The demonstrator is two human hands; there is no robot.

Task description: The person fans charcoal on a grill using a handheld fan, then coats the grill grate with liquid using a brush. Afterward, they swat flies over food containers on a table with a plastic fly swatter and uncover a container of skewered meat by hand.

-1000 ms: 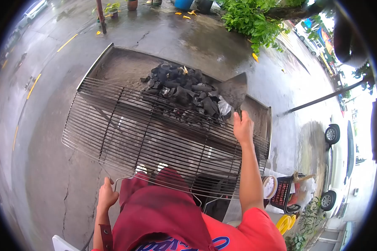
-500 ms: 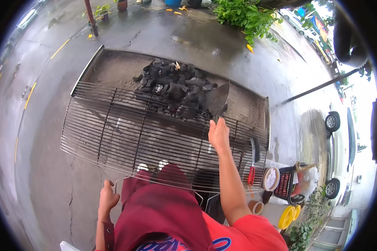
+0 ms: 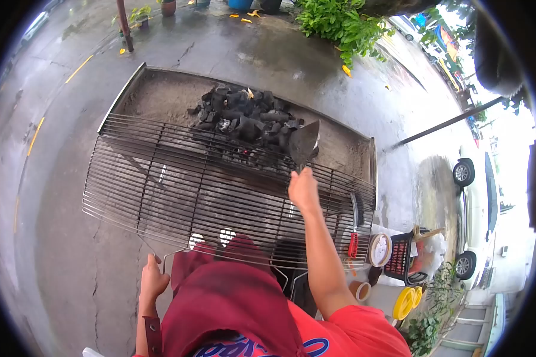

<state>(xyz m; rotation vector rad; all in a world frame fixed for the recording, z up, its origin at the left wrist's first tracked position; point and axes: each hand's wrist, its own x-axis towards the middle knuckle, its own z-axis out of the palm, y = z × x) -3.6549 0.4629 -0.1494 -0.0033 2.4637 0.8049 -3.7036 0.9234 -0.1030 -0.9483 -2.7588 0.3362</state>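
Note:
My right hand point(image 3: 304, 189) is closed round the handle of a trowel point(image 3: 304, 143), its dark metal blade beside the right edge of a charcoal heap point(image 3: 244, 116). The handle is mostly hidden in my fist. A small red glow shows low in the heap. The charcoal lies in a long, ash-lined metal grill box point(image 3: 155, 89). Over the near part of the box and toward my body lies a wire grill grate point(image 3: 178, 205). My left hand point(image 3: 153, 276) is closed at the wire handle at the grate's near left corner.
A wire brush with a red handle point(image 3: 353, 244) lies at the right, near a round tub point(image 3: 380, 250) and a black basket point(image 3: 401, 254). Yellow lids point(image 3: 404, 303) show below them. A pole point(image 3: 446, 123) and a parked white car point(image 3: 481, 208) stand farther right.
The view has shifted slightly, so most things appear a little farther left. The trowel blade is turned slightly, and a red glow now shows in the charcoal. Both hands keep their grip.

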